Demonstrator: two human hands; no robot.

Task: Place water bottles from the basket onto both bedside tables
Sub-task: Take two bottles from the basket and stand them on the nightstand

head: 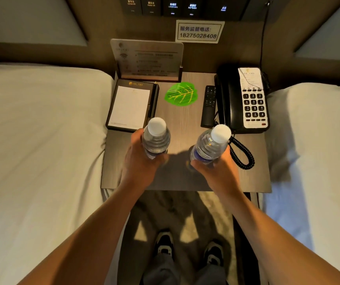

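Observation:
I hold two clear water bottles with white caps over the wooden bedside table (177, 177). My left hand (140, 161) grips the left bottle (156, 138) around its body, close to upright, near the notepad's front corner. My right hand (216, 169) grips the right bottle (210, 145), which tilts to the right near the phone cord. Whether the bottles' bases touch the tabletop is hidden by my hands. No basket is in view.
On the table stand a notepad holder (131, 105), an info card stand (148, 60), a green leaf-shaped card (180, 93), a remote (208, 105) and a black phone (243, 99) with a coiled cord (243, 153). White beds flank both sides.

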